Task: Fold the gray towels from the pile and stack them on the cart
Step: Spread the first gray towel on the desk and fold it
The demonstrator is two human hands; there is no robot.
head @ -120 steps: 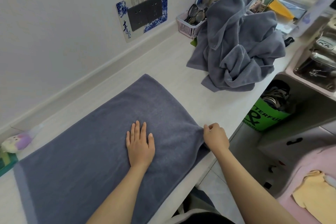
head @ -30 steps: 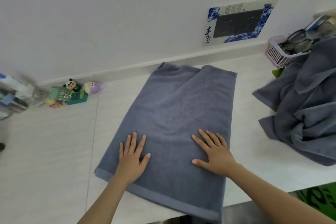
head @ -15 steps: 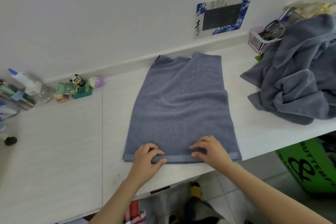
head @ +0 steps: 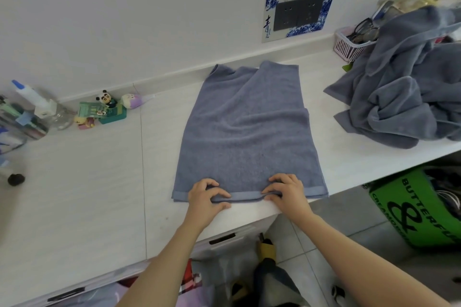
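White surface (head: 87,194) carries a gray towel (head: 247,132) lying flat lengthwise, ready for its next fold. Unfolded pile (head: 404,97) waits at right. Left hand (head: 203,198) and right hand (head: 287,188) each grip the near hem, fingers curled round it.

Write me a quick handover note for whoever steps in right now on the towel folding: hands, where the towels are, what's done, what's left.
Left hand: pinches the near hem of the flat gray towel.
Right hand: pinches the same hem, a little further right.
Towel lies lengthwise on the white counter, near hem at the counter's front edge, far end by the wall, a few wrinkles in the far half.
Pile of unfolded gray towels sits at the right end of the counter.
Done: this towel looks partly folded and laid flat.
Left: likely fold the near hem away, finish, stack on the cart (not in view), then work through the pile.
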